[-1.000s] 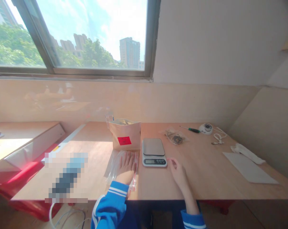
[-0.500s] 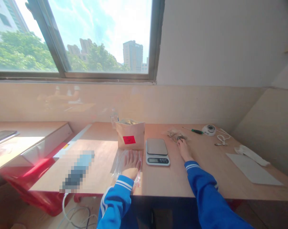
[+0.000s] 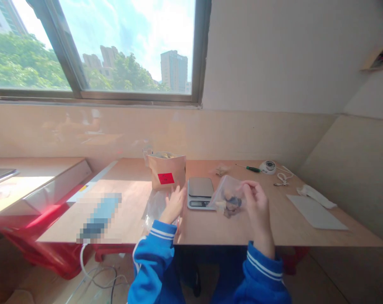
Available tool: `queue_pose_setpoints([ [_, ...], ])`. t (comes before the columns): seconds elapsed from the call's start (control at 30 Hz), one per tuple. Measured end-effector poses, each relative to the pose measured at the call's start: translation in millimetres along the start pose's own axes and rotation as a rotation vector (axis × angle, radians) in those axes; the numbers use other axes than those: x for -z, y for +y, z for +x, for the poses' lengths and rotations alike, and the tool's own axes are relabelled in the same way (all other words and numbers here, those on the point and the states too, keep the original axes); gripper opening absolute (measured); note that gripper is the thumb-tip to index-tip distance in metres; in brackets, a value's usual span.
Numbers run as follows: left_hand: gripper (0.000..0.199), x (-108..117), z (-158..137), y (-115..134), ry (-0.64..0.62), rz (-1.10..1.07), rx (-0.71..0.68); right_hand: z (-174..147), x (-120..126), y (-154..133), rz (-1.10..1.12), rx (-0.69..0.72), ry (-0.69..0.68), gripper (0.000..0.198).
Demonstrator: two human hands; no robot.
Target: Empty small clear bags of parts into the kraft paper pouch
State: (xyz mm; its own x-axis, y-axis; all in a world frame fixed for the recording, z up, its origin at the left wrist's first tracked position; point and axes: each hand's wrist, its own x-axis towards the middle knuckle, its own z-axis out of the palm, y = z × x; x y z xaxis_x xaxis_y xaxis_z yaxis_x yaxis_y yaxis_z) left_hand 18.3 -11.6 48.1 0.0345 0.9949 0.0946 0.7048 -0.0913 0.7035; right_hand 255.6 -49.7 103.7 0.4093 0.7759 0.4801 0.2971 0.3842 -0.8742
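Currently the right hand (image 3: 258, 204) pinches a filled clear bag (image 3: 226, 193) above the wooden table (image 3: 131, 217); left hand (image 3: 175, 204), fingers extended, empty, beside plastic pouches (image 3: 154, 207); window (image 3: 128, 50) beyond.

The zip bag (image 3: 229, 190) in your right hand (image 3: 257, 202) hides the digital scale's (image 3: 200, 186) lower right corner, its contents too blurred to identify. Your left hand (image 3: 175, 204) partly covers clear plastic bags (image 3: 153, 207). Pixelation masks the cabled object (image 3: 99, 215) at lower left.
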Motion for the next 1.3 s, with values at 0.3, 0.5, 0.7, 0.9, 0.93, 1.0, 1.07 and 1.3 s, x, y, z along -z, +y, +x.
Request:
queue_pose_setpoints([
  [0.3,0.043,-15,-52,49,-0.352,-0.585,-0.076,-47,-44,59,0.163,-0.303,0.15,0.039],
  [0.5,0.037,-33,-45,34,0.09,-0.432,-0.097,-47,-45,38,0.187,-0.287,0.007,0.031],
  [0.7,0.036,-18,-44,23,-0.152,-0.516,-0.118,-53,-53,29,0.176,-0.258,-0.169,0.028],
  [0.9,0.041,-9,-47,36,0.032,-0.828,-0.051,-61,-71,20,-0.113,-0.056,0.042,0.027],
  [0.93,0.04,-9,-47,39,0.08,-0.866,-0.044,-64,-75,16,-0.076,-0.076,-0.045,0.025],
  [1.0,0.039,-7,-47,43,0.141,-0.901,-0.038,-69,-82,6,0.039,-0.122,-0.265,0.025],
  [1.07,0.039,-4,-48,42,0.174,-0.892,-0.04,-72,-86,-2,0.131,-0.137,-0.41,0.028],
  [1.3,0.044,-5,-43,29,0.232,-0.763,-0.038,-76,-82,-2,0.288,-0.232,-0.638,0.026],
])
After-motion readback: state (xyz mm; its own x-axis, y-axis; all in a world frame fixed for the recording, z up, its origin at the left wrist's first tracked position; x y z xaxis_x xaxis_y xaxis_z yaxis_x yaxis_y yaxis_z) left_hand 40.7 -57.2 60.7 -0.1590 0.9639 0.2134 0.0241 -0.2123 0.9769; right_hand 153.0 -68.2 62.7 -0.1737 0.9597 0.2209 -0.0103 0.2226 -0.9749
